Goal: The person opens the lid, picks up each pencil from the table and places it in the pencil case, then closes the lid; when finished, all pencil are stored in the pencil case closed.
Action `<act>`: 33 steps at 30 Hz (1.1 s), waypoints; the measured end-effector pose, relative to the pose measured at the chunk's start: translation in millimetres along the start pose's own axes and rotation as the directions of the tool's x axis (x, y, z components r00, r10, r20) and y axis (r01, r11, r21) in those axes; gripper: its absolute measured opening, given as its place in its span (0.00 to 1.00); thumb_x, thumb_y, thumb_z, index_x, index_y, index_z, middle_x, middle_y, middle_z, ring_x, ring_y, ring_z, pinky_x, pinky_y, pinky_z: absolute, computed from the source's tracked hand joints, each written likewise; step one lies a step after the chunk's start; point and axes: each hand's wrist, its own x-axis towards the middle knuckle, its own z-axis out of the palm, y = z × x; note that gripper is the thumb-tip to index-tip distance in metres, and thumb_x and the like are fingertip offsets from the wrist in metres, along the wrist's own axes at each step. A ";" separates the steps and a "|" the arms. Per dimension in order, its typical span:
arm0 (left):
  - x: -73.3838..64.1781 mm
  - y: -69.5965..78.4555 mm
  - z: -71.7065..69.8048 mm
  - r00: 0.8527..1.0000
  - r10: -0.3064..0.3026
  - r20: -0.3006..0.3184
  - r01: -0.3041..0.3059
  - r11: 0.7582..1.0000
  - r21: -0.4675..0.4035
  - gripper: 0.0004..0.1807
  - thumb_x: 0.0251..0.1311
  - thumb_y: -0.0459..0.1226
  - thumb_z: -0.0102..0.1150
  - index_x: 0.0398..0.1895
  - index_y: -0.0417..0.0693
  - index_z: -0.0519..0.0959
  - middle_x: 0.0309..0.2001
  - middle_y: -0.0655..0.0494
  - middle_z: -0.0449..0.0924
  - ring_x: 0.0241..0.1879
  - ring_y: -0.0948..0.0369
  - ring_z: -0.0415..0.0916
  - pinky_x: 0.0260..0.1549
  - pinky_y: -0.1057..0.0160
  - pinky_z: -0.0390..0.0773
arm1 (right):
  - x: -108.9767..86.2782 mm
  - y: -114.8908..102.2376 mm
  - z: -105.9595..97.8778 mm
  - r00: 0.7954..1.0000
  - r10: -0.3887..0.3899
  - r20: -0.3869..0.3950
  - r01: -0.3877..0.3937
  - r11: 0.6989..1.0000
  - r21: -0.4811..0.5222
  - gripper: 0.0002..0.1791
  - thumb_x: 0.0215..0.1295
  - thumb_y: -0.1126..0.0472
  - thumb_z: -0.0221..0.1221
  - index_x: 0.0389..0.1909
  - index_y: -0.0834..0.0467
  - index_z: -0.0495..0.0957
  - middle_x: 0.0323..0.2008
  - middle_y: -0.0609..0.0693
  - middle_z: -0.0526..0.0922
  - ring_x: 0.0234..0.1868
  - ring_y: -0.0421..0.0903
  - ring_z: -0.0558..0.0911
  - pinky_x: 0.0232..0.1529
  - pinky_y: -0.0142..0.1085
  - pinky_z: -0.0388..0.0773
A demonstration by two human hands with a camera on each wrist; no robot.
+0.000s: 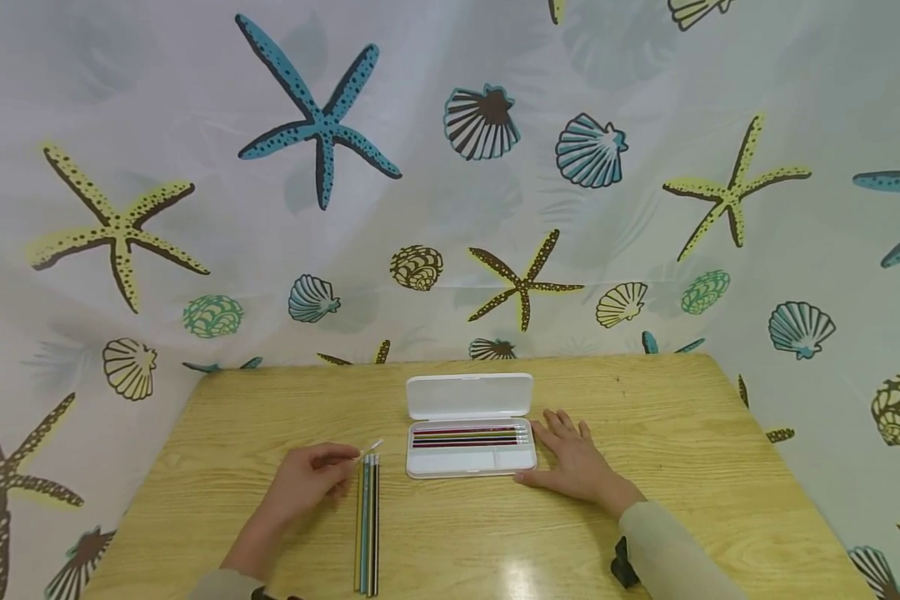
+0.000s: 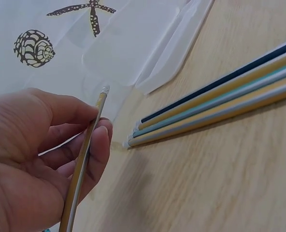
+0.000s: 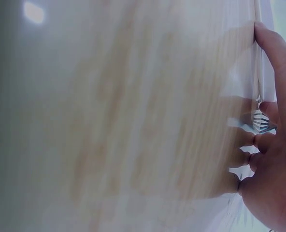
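Note:
Between thumb and fingers, my left hand [image 1: 311, 479] pinches a gold-coloured pencil [image 2: 89, 133] near its white-tipped end. Just right of that hand, several pencils [image 1: 368, 525] in gold, light blue and black lie side by side on the table. A white pencil case [image 1: 450, 463] stands with its lid [image 1: 469, 396] raised, and several dark red, yellow and dark pencils [image 1: 465, 437] lie in its long compartment. My right hand [image 1: 576, 462] rests on the table with fingers spread, its thumb and index finger against the case's right end.
The wooden table [image 1: 682, 467] reaches back to a hanging cloth [image 1: 420, 192] printed with starfish and shells. The same cloth encloses the left and right sides. A dark wrist strap piece [image 1: 624, 564] sits by the right sleeve [image 1: 675, 550].

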 end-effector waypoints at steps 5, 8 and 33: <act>8.4 6.8 5.1 0.998 0.056 0.032 -0.057 0.997 0.053 0.15 0.70 0.36 0.67 0.53 0.35 0.86 0.36 0.42 0.88 0.30 0.60 0.80 0.30 0.63 0.82 | 0.0 0.3 -0.1 1.000 0.002 0.004 -0.002 1.000 0.000 0.57 0.63 0.26 0.64 0.83 0.57 0.59 0.84 0.64 0.51 0.86 0.65 0.45 0.80 0.69 0.39; 12.5 13.6 9.1 0.994 0.091 0.063 -0.097 0.991 0.094 0.14 0.70 0.36 0.67 0.53 0.36 0.86 0.39 0.41 0.89 0.32 0.60 0.82 0.30 0.64 0.83 | -0.2 0.1 0.1 1.000 0.002 0.006 -0.002 1.000 0.003 0.57 0.62 0.27 0.64 0.83 0.57 0.59 0.84 0.64 0.51 0.86 0.65 0.45 0.81 0.69 0.39; 54.8 59.5 51.9 0.942 0.288 0.172 -0.324 0.914 0.243 0.07 0.69 0.33 0.66 0.46 0.42 0.89 0.45 0.48 0.90 0.40 0.63 0.83 0.40 0.68 0.82 | 0.1 3.6 2.2 1.000 -0.004 0.000 0.004 1.000 0.026 0.57 0.63 0.27 0.63 0.83 0.57 0.59 0.84 0.64 0.50 0.86 0.64 0.44 0.80 0.69 0.37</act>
